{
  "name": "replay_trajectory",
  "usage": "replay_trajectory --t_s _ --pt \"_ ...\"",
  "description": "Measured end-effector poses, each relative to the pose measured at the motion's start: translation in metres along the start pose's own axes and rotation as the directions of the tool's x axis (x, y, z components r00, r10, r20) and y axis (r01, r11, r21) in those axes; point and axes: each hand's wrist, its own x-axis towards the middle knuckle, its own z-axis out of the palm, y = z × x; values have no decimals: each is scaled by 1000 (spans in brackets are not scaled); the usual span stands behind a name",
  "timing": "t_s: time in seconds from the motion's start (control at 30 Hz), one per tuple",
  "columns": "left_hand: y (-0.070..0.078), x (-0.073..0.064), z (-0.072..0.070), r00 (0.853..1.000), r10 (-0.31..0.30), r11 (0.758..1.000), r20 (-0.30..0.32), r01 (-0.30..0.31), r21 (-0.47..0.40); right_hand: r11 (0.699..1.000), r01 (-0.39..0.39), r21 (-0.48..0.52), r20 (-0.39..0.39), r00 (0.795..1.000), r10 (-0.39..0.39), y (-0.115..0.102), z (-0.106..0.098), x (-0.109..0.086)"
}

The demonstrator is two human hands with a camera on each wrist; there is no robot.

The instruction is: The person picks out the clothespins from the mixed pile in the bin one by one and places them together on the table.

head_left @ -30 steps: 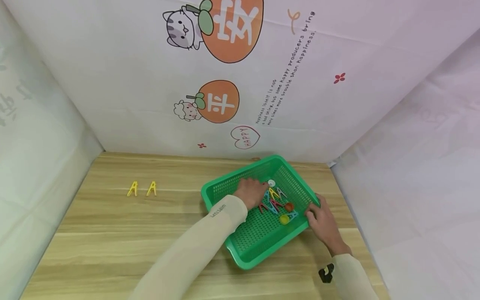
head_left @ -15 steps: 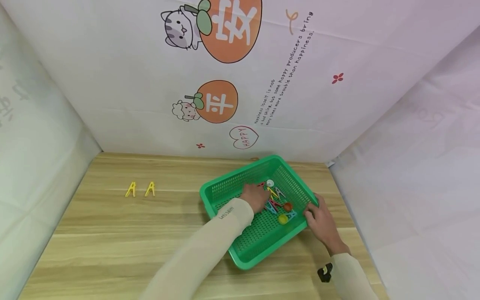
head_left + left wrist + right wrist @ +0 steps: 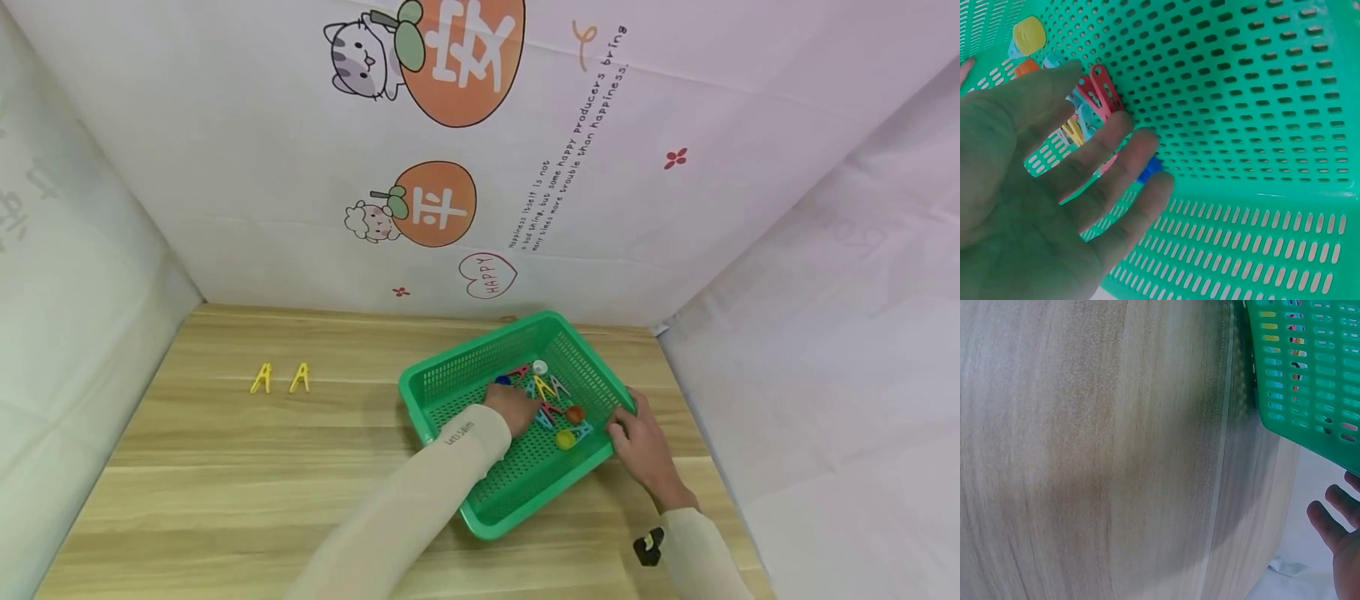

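A green basket [image 3: 480,521] stands at an angle on the wooden table. My left hand [image 3: 512,408] reaches down into it, and in the left wrist view its fingers are loosely spread. Beyond its index fingertip a red clothespin [image 3: 1104,90] lies on the basket floor; whether they touch I cannot tell. Around this hand are a yellow clothespin [image 3: 544,387], a grey-white clothespin [image 3: 559,386], blue clothespins [image 3: 543,418] and a blue cap [image 3: 1150,169]. My right hand [image 3: 645,446] grips the basket's right corner, thumb over the rim.
A white cap [image 3: 540,367], an orange cap [image 3: 574,414] and a yellow cap [image 3: 565,439] lie in the basket's right part. Two yellow clothespins [image 3: 261,378] sit apart on the table's left. A printed cloth wall [image 3: 300,267] rises behind the basket.
My left hand has moved toward the near side of the basket, uncovering a red clothespin and the blue cap behind it. The right hand keeps its hold on the rim.
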Motion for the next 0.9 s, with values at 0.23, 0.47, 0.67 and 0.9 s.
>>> replay_trajectory --t_s 0.23,0.47,0.67,0.9 --pt "5 2 4 998 -61 997 18 60 53 1000 -2 0 0 1000 2 -1 -1 0" --pt "9 9 9 997 -78 993 18 76 85 1000 2 6 -9 1000 -2 -2 0 0" --pt "13 14 12 997 -75 991 23 72 117 1000 -4 12 -8 1000 5 -1 0 0" --pt "16 15 14 997 -78 981 24 73 179 1000 4 13 -18 1000 -4 1 2 0"
